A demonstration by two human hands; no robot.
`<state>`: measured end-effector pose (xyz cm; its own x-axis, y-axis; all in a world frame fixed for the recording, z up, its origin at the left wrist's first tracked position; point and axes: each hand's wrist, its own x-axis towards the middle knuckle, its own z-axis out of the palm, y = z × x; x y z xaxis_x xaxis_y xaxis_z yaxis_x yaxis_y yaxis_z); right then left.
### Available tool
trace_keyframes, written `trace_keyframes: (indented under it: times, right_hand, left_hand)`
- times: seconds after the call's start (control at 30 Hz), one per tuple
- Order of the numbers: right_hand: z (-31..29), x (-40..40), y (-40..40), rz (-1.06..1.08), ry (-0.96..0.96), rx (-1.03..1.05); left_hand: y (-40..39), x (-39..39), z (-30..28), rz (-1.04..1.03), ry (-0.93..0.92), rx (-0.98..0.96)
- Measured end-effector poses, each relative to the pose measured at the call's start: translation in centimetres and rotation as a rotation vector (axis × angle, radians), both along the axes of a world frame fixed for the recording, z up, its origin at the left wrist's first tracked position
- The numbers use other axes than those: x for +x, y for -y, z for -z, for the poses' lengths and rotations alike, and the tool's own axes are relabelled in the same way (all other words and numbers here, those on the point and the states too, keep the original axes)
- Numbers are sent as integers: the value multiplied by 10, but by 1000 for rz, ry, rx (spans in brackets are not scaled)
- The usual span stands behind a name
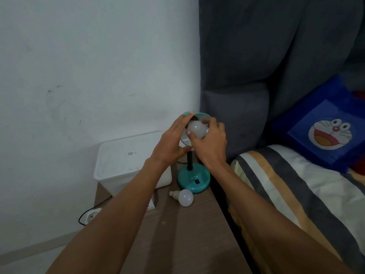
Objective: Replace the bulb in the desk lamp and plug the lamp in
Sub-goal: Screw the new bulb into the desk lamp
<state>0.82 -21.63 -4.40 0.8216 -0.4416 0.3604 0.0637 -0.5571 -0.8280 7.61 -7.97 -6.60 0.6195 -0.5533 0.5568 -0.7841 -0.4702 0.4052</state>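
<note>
A white bulb (197,129) sits in the mouth of the teal lamp's shade (204,115), up by the wall corner. The right hand (210,144) has its fingers curled round the bulb's round end. The left hand (173,143) holds the shade's rim, fingers on top and thumb below, to keep it from moving.

The bulb could go in crooked if it is turned while tilted, and then it would jam. If the left hand lets go, the bendy neck (190,159) might twist and the lamp could tip. A hard squeeze could slip the bulb out.

The bulb's round end points toward us and a bit down. Its screw end points back into the shade, so its long line runs front to back.

A second bulb (183,196) lies on its side on the brown table (187,234), just by the lamp's base (194,179), screw end pointing left. The plug (91,215) lies loose beside the table, not plugged in. A white box (126,163) stands to the left, a striped bed (296,194) to the right.
</note>
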Motion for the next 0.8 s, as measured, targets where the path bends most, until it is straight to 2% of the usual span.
trace_keyframes:
  times: [0.17,0.3,0.4,0.53,0.67,0.8]
  right_hand:
    - [-1,1,3,57,22,34]
    - [-4,0,4,89,34,-48]
    - [-2,-1,-1,65,82,-57]
    - [5,-2,0,5,38,-95]
    - [6,1,4,61,-45,30]
    - [6,-2,-1,80,23,-10]
  left_hand:
    - [-1,-1,0,-8,3,-8]
    - [-2,-2,0,-7,4,-12]
    - [-1,-2,-1,-3,2,-10]
    - [0,-2,-1,-2,1,-14]
    - [-1,-1,-1,-10,-1,-13]
    - [0,-1,-1,-9,2,-3]
